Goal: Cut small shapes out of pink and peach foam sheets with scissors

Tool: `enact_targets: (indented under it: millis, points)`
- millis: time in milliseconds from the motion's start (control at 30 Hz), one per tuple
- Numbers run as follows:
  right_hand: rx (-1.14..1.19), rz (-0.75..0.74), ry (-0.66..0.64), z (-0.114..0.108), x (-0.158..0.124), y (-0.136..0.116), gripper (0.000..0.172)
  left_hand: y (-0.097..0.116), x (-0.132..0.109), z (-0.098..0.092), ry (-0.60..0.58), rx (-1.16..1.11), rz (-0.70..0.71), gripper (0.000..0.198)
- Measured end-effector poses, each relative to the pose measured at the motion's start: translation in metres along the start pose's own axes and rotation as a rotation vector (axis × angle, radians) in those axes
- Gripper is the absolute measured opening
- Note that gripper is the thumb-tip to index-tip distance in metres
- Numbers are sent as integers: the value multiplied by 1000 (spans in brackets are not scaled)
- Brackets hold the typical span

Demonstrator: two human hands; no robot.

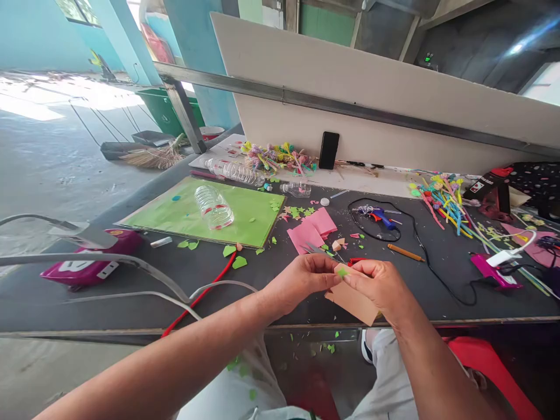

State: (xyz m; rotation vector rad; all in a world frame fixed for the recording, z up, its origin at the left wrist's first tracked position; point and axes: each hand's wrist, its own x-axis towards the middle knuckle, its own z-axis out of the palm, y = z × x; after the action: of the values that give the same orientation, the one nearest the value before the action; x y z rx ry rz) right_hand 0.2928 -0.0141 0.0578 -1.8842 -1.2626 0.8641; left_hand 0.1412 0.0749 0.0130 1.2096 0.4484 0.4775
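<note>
Near the table's front edge I hold a peach-coloured piece of paper with both hands. My left hand pinches its upper left side, and my right hand pinches the upper edge from the right. A small green paper piece lies against the peach paper between my thumbs. Just beyond my fingers are folded pink papers and a pair of scissors, whose handles are partly hidden behind my hands. Green paper stars lie scattered past the pink papers.
A clear plastic bottle lies on a green sheet at the left. A blue glue gun with its black cord is at the right. Magenta power strips and cables lie on the table. A phone leans against the white board.
</note>
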Motion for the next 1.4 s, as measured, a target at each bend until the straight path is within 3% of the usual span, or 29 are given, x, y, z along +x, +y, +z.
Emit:
enact_targets:
  millis: [500, 633, 800, 1000, 1200, 1267, 1333, 1400]
  points:
    - [-21, 9, -46, 10, 6, 9, 22, -6, 1, -5, 75, 79, -25, 27]
    - [27, 21, -138, 6, 8, 13, 22, -7, 2, -7, 83, 112, -17, 27]
    - [138, 7, -264, -4, 10, 21, 23, -5, 3, -10, 126, -10, -9, 27]
    - [102, -98, -147, -2, 10, 26, 19, -3, 1, -10, 87, -152, -60, 25]
    - [381, -74, -146, -8, 5, 18, 29, -3, 2, -13, 96, -303, -142, 26]
    - [306, -89, -61, -11, 7, 27, 31, -2, 3, -15, 124, -342, -127, 27]
    - [-8, -114, -8, -10, 11, 41, 29, -1, 2, -17, 134, -377, -102, 27]
    - [-165, -112, 21, -6, 12, 55, 24, 0, 2, -18, 130, -415, -83, 27]
